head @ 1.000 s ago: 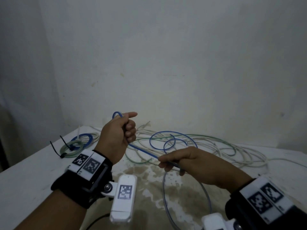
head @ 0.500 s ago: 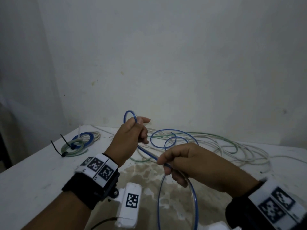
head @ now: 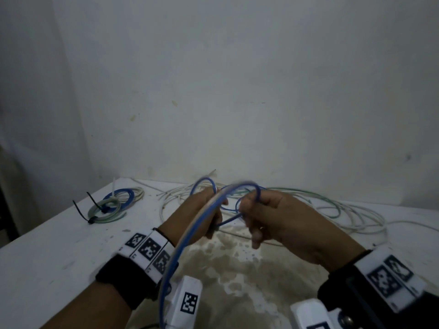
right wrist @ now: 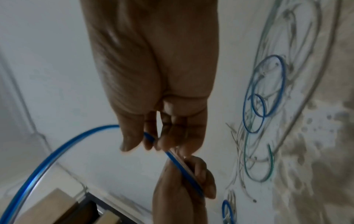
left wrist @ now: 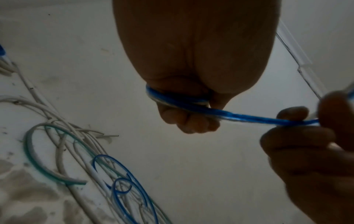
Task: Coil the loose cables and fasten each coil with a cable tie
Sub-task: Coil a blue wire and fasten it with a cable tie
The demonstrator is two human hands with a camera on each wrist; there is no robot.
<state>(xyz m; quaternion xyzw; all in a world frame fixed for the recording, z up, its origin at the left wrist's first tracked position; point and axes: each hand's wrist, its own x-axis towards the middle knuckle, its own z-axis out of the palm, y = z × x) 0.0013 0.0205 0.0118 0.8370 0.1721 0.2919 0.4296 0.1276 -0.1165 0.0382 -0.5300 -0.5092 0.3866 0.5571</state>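
Observation:
A thin blue cable (head: 183, 236) arcs up from the bottom edge and over both hands, held above the white table (head: 47, 252). My left hand (head: 202, 217) grips it in a fist, with turns of blue cable (left wrist: 172, 100) wrapped across its curled fingers. My right hand (head: 259, 212) pinches the same blue cable (right wrist: 151, 137) between thumb and fingertips, close beside the left hand (right wrist: 184, 181). The right hand (left wrist: 306, 133) is also in the left wrist view, at the right. More blue loops (right wrist: 264, 94) lie on the table in a tangle of white and green cables (head: 332, 210).
Three finished coils (head: 111, 205), blue, white and green, lie at the table's back left with black cable ties (head: 80, 210) sticking out. A brown stained patch (head: 237, 269) covers the table's near middle. A white wall (head: 237, 91) rises right behind the table.
My hands have come together. The right hand rose from the table towards the left, swinging a long arc of blue cable up and over the left forearm.

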